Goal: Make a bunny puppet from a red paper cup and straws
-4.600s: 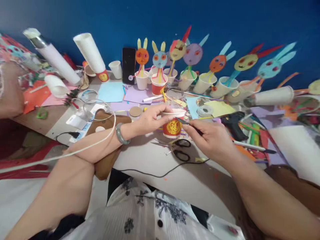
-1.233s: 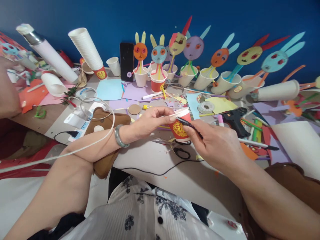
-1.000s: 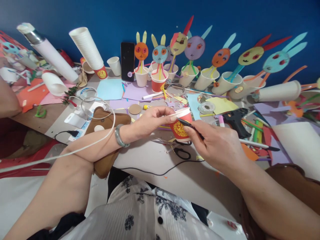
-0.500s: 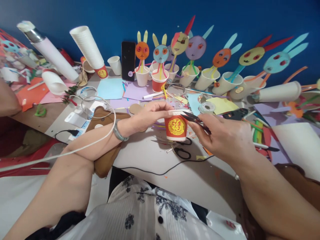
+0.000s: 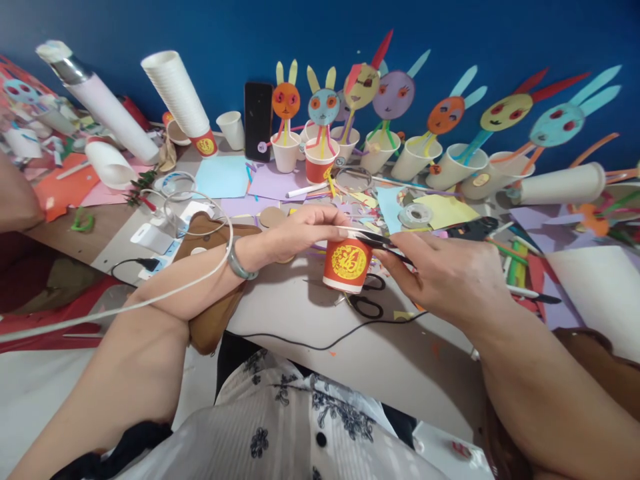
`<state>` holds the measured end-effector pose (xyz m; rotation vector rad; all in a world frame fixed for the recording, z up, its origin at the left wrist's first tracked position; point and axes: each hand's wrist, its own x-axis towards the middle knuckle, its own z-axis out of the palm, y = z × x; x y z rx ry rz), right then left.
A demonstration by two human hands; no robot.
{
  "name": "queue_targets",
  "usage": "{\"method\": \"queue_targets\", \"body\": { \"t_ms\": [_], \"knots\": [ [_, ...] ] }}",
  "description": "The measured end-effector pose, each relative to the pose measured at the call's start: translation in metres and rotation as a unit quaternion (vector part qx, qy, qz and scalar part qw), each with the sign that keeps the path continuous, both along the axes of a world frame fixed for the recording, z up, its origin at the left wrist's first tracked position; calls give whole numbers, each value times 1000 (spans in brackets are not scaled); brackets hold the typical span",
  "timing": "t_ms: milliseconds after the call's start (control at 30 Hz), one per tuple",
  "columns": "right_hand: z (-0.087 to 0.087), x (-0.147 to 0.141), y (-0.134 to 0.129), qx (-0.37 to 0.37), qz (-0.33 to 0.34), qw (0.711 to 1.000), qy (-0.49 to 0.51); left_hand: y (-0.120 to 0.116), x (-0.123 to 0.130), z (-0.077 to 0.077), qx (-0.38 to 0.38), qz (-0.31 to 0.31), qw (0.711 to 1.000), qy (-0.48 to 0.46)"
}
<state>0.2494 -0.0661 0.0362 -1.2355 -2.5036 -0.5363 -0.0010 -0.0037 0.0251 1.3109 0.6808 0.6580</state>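
Moderately bright, diffuse light seems to come from above, and the right forearm point(image 5: 540, 380) casts a broad, soft shadow on the pale tabletop point(image 5: 290, 313). The blue wall point(image 5: 200, 27) fades to a greyish haze at upper left and darkens rightward. Wide-angle distortion tilts the stack of paper cups point(image 5: 175, 93) and stretches things toward both sides. The outer edges look smeared; the red cup point(image 5: 349, 262) near centre is fairly crisp.

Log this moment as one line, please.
left hand: holding red paper cup with yellow emblem; right hand: holding slim black tool at cup rim; black-handled scissors: on pale table, partly behind cup
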Motion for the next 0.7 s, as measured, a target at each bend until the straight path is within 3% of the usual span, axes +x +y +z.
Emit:
{"method": "queue_targets", "body": {
  "t_ms": [333, 700],
  "knots": [
    [4, 0, -1, -49, 2, 999, 17, 1, -1, 8, 23, -34, 999, 15],
    [8, 1, -7, -34, 35, 999, -6, 3, -5, 5, 31, -74, 996, 44]
  ]
}}
